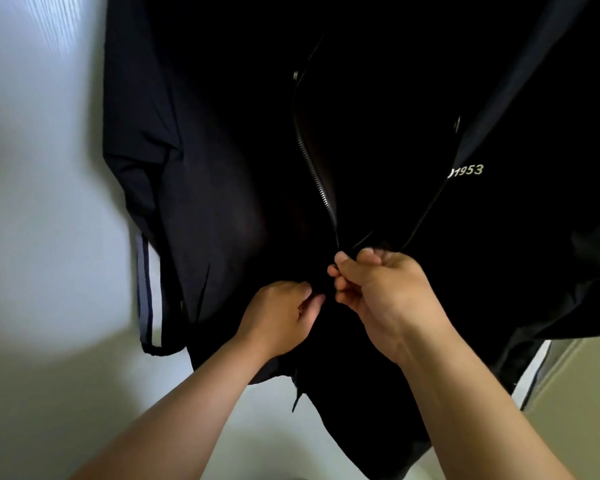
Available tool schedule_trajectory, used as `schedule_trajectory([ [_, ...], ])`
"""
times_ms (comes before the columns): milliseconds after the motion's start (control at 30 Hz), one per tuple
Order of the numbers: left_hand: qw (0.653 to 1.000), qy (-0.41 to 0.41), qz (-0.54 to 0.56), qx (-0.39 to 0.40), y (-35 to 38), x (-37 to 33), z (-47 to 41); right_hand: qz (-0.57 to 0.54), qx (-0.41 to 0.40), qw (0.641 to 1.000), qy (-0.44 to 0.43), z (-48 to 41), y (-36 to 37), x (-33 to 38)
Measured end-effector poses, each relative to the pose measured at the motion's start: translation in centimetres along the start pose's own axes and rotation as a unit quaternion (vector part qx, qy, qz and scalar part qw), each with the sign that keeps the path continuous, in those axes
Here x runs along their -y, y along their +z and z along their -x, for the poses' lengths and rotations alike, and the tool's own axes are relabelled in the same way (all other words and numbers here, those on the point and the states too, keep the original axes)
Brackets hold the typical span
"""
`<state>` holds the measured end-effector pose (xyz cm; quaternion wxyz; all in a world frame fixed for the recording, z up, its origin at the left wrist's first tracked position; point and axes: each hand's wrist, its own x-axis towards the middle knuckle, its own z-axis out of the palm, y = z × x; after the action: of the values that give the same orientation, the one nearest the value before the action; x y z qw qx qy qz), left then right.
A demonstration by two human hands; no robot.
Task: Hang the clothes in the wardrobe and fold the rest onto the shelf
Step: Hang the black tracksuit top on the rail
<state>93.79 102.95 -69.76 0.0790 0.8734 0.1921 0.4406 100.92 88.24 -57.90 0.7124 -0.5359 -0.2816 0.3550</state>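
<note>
You're seemingly zipping the hung jacket (215, 161): left hand (284, 315) pinching its front edge, right hand (381, 292) pinching the zipper (316, 174) (pull hidden); next needs steady upward pulling.

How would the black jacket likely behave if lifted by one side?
Probably floppy: the black jacket drapes in soft folds. Likely light for its size: the sleeve hangs limp. The zipper is open above the right hand, so the front would probably gape.
</note>
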Motion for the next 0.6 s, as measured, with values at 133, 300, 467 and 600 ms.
schedule_trajectory([
  [133,0.999,-0.023,0.036,-0.027,-0.6,-1.6,-1.9,-0.002,0.014,1.000,-0.011,0.0,-0.1,-0.8],
  [300,0.993,0.068,0.049,-0.082,-0.4,-2.4,-3.5,0.012,0.002,0.999,-0.042,-0.3,-0.1,0.1],
  [467,0.992,0.075,0.045,-0.094,-0.2,-1.4,-4.0,0.037,0.002,0.992,-0.120,0.4,0.2,2.9],
  [600,0.995,0.038,0.021,-0.087,-1.0,-2.6,-5.1,0.026,-0.008,0.992,-0.119,0.4,0.2,2.8],
])
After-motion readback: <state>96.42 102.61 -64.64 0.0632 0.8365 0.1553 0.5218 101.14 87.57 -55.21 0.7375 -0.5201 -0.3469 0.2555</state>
